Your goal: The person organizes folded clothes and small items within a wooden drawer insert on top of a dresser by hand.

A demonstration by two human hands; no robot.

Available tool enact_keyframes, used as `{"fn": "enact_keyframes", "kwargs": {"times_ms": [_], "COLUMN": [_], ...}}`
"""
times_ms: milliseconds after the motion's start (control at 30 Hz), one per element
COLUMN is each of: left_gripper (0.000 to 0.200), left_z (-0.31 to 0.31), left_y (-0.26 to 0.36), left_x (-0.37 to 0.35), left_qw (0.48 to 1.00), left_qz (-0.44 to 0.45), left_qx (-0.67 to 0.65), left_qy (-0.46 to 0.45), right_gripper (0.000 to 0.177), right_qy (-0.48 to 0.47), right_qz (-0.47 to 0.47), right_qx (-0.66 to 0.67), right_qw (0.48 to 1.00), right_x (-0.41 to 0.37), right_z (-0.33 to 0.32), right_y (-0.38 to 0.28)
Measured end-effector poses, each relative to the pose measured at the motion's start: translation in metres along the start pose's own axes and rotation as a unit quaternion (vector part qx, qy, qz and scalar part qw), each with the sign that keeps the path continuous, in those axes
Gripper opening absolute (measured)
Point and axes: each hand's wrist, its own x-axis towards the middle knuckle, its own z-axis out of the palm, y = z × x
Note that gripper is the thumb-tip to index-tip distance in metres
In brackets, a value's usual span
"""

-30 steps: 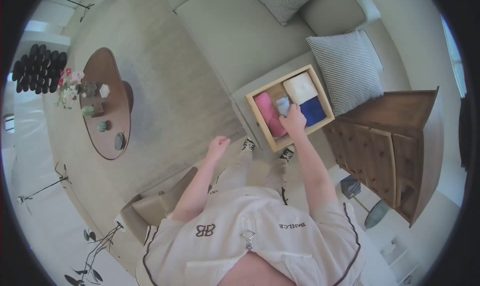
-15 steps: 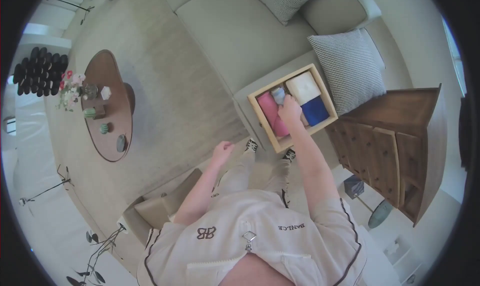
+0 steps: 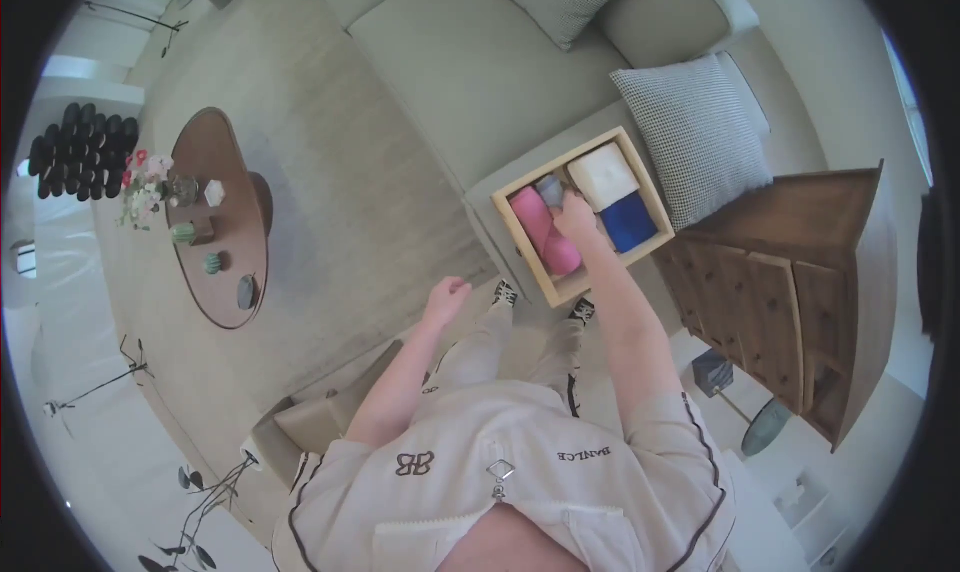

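Note:
A wooden drawer box (image 3: 558,292) rests on the sofa's edge, with folded and rolled cloths inside. My right hand (image 3: 576,216) reaches into it, fingers closed at a small grey-blue rolled cloth (image 3: 549,189); the fingertips are partly hidden. Left of this hand lie two pink rolled cloths, an upper one (image 3: 531,212) and a lower one (image 3: 561,255). A white folded cloth (image 3: 603,175) fills the far right corner, and a dark blue folded cloth (image 3: 629,223) is below it. My left hand (image 3: 449,298) hangs in the air left of the box, loosely curled around nothing.
The grey sofa (image 3: 450,82) carries a checked cushion (image 3: 690,142) behind the box. To the right stands a brown wooden chest of drawers (image 3: 770,282). An oval coffee table (image 3: 222,272) with flowers and small cacti is at the left. An armchair (image 3: 310,422) is near my left arm.
My right hand and the grey-blue rolled cloth have shifted slightly left inside the box. The left hand has stayed nearly in place, still curled.

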Motion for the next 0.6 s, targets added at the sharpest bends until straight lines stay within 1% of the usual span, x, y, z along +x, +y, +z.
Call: {"fn": "enact_keyframes", "kwargs": {"times_ms": [100, 167, 200, 267, 367, 400, 500, 567, 600], "left_gripper": [0.046, 0.048, 0.048, 0.048, 0.047, 0.047, 0.041, 0.042, 0.042], "left_z": [0.000, 0.000, 0.000, -0.001, -0.004, -0.004, -0.001, 0.001, 0.001], "left_y": [0.019, 0.017, 0.016, 0.014, 0.006, 0.005, -0.001, -0.005, -0.006], "left_x": [-0.002, 0.008, 0.012, 0.016, 0.009, 0.007, 0.006, 0.006, 0.007], "left_qw": [1.000, 0.999, 0.999, 0.999, 0.999, 0.999, 0.999, 0.999, 0.999], "left_qz": [0.026, 0.042, 0.045, 0.051, 0.035, 0.033, 0.032, 0.032, 0.032], "left_qx": [0.007, -0.013, -0.017, -0.015, -0.011, -0.009, -0.031, -0.022, -0.020], "left_qy": [0.006, -0.002, -0.004, 0.002, -0.012, -0.018, 0.002, 0.000, -0.001], "right_gripper": [0.048, 0.032, 0.030, 0.047, 0.065, 0.068, 0.080, 0.058, 0.053], "right_qy": [0.061, 0.083, 0.088, 0.016, -0.072, -0.087, -0.136, -0.104, -0.096], "right_qz": [-0.005, 0.014, 0.019, 0.065, 0.133, 0.148, 0.107, 0.068, 0.057], "right_qx": [0.044, 0.011, 0.004, -0.030, -0.030, -0.027, 0.038, 0.052, 0.055], "right_qw": [0.997, 0.996, 0.996, 0.997, 0.988, 0.985, 0.984, 0.991, 0.992], "right_x": [-0.022, -0.042, -0.048, -0.058, -0.068, -0.069, -0.069, -0.073, -0.073], "right_z": [-0.007, -0.015, -0.017, -0.019, -0.025, -0.025, -0.010, -0.001, 0.004], "right_y": [-0.002, -0.008, -0.010, -0.008, -0.007, -0.004, 0.007, 0.003, 0.002]}}
